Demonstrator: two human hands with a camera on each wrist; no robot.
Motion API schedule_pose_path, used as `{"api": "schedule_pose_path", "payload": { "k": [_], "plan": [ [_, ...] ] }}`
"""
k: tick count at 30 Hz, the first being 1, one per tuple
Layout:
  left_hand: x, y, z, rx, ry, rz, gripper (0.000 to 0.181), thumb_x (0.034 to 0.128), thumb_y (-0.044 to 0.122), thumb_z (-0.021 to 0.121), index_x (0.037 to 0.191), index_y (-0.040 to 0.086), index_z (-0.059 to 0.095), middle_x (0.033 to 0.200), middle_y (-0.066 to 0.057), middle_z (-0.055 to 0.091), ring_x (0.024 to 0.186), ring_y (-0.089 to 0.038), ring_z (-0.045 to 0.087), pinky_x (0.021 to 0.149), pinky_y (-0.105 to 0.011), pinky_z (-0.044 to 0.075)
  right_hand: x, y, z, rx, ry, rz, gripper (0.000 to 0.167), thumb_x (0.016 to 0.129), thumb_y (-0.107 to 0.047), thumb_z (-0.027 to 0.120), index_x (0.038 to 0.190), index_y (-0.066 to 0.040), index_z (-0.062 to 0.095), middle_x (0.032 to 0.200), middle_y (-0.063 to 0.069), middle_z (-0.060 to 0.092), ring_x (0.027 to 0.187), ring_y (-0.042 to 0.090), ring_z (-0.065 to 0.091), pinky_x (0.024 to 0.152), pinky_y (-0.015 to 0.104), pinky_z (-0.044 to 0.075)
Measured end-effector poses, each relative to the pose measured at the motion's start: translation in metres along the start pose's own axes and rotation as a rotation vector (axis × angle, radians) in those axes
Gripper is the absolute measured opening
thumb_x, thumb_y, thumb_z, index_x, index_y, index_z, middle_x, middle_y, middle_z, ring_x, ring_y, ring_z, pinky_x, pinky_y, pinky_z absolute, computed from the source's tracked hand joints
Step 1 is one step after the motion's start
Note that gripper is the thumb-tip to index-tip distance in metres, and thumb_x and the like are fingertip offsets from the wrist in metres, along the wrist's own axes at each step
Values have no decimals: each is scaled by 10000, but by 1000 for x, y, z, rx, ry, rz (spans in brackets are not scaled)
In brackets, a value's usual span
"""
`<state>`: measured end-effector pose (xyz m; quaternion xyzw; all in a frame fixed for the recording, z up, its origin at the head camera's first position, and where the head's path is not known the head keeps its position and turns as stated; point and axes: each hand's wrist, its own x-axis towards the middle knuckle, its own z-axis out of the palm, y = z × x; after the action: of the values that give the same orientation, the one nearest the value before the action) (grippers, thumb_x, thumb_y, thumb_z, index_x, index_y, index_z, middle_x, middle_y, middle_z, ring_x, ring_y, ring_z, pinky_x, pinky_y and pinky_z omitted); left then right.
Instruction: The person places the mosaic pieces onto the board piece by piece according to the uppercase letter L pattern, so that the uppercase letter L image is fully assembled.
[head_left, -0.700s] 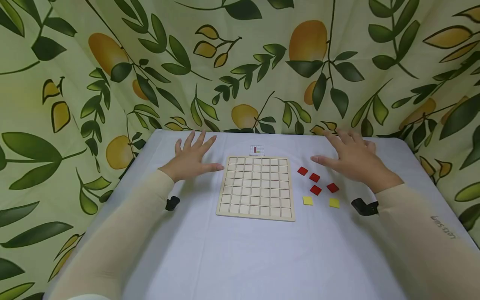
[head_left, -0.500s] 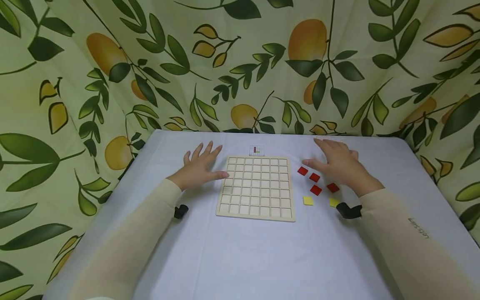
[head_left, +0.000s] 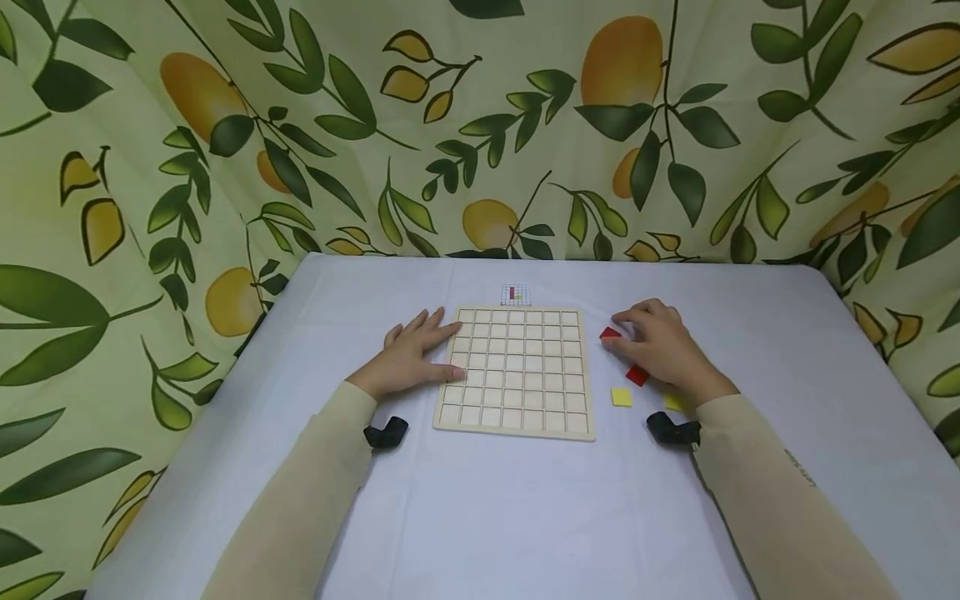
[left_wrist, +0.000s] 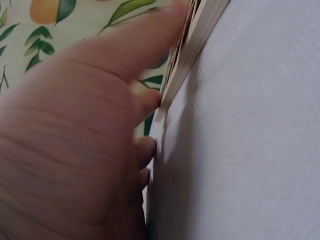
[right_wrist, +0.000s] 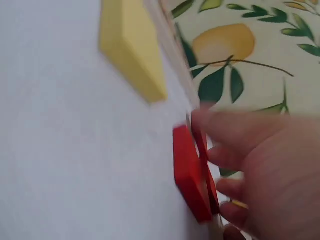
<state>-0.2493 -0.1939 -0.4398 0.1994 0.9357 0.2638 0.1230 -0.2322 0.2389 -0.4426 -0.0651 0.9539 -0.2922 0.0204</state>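
Observation:
A square wooden grid board (head_left: 514, 432) lies on the white table. My left hand (head_left: 408, 354), fingers spread, rests at the board's left side, with thumb and index tips on its rim. The left wrist view shows the board's edge (left_wrist: 192, 55) by the fingers. To the right of the board, my right hand (head_left: 663, 346) is low over the red tiles, thumb and index on either side of one red tile (head_left: 610, 332). The index tip looks slightly apart from it; firm contact is unclear. Another red tile (head_left: 637, 376) shows below the palm; others are hidden.
Two yellow tiles lie nearer me, one yellow tile (head_left: 621, 397) beside the board and one yellow tile (head_left: 674, 402) partly behind the right wrist camera (head_left: 671, 429). A small printed grid card (head_left: 516, 294) sits beyond the board. A patterned curtain (head_left: 487, 133) hangs behind the table.
Both hands have come down and inward: the left onto the board's left rim, the right from above the table to the red tiles. The head view has shifted slightly.

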Motion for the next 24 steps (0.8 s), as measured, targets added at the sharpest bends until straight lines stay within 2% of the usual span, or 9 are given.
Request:
{"api": "schedule_pose_path", "payload": {
  "k": [3,7,11,15,19,24],
  "plan": [
    [0,1,1,49,4,15,1026,874,759,766,1712,296,398,1810,-16,116,1658,-267,-23,1256,-599,-67,-2,2,5,6,49,-10,446,1056,-267,752,1422,-17,702,1481,264,457,1370,485,345,1051,642,415],
    [1,2,2,58,6,4,1015,878,744,773,1710,297,402,1810,-8,118,1658,-266,-22,1259,-590,-64,-4,2,9,19,68,-21,349,1070,-184,737,1379,-21,728,1486,257,471,1377,484,347,1047,625,440],
    [1,3,3,49,4,0,1018,876,747,773,1711,298,400,1810,-3,115,1658,-258,-28,1261,-582,-69,-4,-1,9,35,72,-3,311,1055,-138,757,1340,-22,716,1462,240,513,1361,464,381,1071,616,458],
    [0,4,2,43,6,1,1017,880,742,774,1711,290,400,1810,-8,116,1658,-261,-24,1262,-574,-71,-6,-5,8,75,69,6,280,1045,-94,760,1311,-29,700,1359,200,614,1264,414,481,1078,593,473],
    [1,3,3,37,3,-2,1008,885,732,776,1711,291,402,1810,-8,115,1658,-262,-33,1264,-566,-78,-8,-9,6,119,61,5,229,1064,-85,728,1285,-32,701,1263,168,683,1128,368,577,1011,544,523],
    [0,2,3,24,-7,-8,990,892,716,780,1710,307,399,1811,-3,105,1657,-259,-46,1264,-559,-91,-10,-19,4,152,71,-6,201,1072,-96,723,1265,-43,714,1242,153,699,1068,338,608,902,476,554]
  ]
}}
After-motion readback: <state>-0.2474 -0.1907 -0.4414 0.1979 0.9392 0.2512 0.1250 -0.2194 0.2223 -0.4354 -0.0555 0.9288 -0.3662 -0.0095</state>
